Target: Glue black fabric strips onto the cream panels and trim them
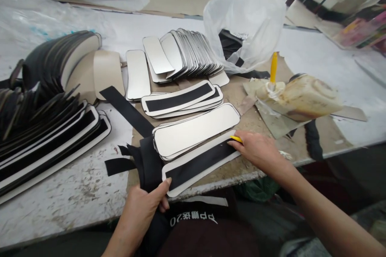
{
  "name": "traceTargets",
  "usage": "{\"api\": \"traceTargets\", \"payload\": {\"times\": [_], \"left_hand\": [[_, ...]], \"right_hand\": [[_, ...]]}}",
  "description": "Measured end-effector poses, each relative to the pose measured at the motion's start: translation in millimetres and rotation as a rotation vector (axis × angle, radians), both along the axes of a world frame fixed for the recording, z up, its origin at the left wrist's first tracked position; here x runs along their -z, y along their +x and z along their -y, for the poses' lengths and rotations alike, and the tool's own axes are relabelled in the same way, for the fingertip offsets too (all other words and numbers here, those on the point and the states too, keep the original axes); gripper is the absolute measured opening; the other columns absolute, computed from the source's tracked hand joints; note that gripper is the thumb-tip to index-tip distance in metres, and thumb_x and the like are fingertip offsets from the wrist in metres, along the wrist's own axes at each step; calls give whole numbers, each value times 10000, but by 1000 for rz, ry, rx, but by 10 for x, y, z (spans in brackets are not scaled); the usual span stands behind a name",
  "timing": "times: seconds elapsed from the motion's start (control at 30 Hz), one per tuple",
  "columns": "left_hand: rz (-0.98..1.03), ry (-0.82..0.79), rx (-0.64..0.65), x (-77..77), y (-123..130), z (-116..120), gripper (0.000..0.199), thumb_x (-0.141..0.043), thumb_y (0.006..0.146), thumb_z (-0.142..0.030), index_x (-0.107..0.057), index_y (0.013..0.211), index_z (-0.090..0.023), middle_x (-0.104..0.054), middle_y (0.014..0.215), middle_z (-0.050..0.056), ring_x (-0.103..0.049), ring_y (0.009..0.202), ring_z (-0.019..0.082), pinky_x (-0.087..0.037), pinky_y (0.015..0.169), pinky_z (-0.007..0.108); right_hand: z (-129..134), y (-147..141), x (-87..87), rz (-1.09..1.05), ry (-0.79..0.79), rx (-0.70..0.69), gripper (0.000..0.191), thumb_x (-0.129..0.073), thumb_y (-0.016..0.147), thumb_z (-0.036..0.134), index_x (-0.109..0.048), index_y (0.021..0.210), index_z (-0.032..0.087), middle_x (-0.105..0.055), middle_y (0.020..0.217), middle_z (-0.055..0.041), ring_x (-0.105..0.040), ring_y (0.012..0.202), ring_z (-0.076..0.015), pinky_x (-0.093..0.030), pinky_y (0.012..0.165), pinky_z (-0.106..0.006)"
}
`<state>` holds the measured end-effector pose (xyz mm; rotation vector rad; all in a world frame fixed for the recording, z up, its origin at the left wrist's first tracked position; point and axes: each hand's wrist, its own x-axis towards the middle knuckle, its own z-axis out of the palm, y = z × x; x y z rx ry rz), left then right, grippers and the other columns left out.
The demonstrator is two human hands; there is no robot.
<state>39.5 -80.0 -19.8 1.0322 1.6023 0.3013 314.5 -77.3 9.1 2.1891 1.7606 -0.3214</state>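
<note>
A long white panel (199, 182) with rounded corners and a black strip (199, 164) along its middle lies at the table's front edge. My left hand (147, 204) grips its left end, thumb on top and fingers below. At the panel's right end, my right hand (256, 146) is closed around a small yellow tool (236, 139); most of it is hidden, so its kind does not show. Just behind lies a stack of plain white panels (197, 130). Farther back are white panels with black strips (181, 98). Loose black strips (128, 110) lie to the left, some bunched near my left hand.
A stained glue bottle (313, 96) lies on its side at right, a yellow stick (274, 67) upright at its mouth. Behind stand a row of white pieces (193, 54) and a plastic bag (244, 24) with black pieces inside. Stacked dark panels (45, 140) cover the left.
</note>
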Motion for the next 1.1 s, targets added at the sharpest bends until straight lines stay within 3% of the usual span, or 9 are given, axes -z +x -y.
{"api": "traceTargets", "payload": {"times": [0.67, 0.9, 1.1], "left_hand": [[-40, -31, -74, -31, 98, 4, 416, -659, 649, -467, -555, 374, -171, -559, 394, 42, -492, 401, 150, -400, 483, 241], [-61, -36, -22, -65, 105, -13, 454, -629, 671, -489, -548, 352, -176, -557, 397, 49, -510, 421, 162, -410, 518, 249], [-44, -12, 34, 13, 58, -10, 491, -603, 696, -526, -554, 354, -177, -557, 401, 56, -521, 436, 167, -399, 535, 252]], "right_hand": [[-17, 162, 211, -90, -6, 20, 233, -454, 881, 415, -573, 841, 220, -681, 890, -61, -625, 848, -259, -332, 597, -291], [-30, 194, 251, -116, -20, 29, 230, -453, 879, 414, -569, 847, 218, -678, 880, -67, -623, 849, -262, -340, 613, -298], [-34, 200, 248, -148, -14, 41, 224, -459, 882, 403, -569, 839, 213, -678, 870, -69, -623, 835, -250, -334, 617, -292]]}}
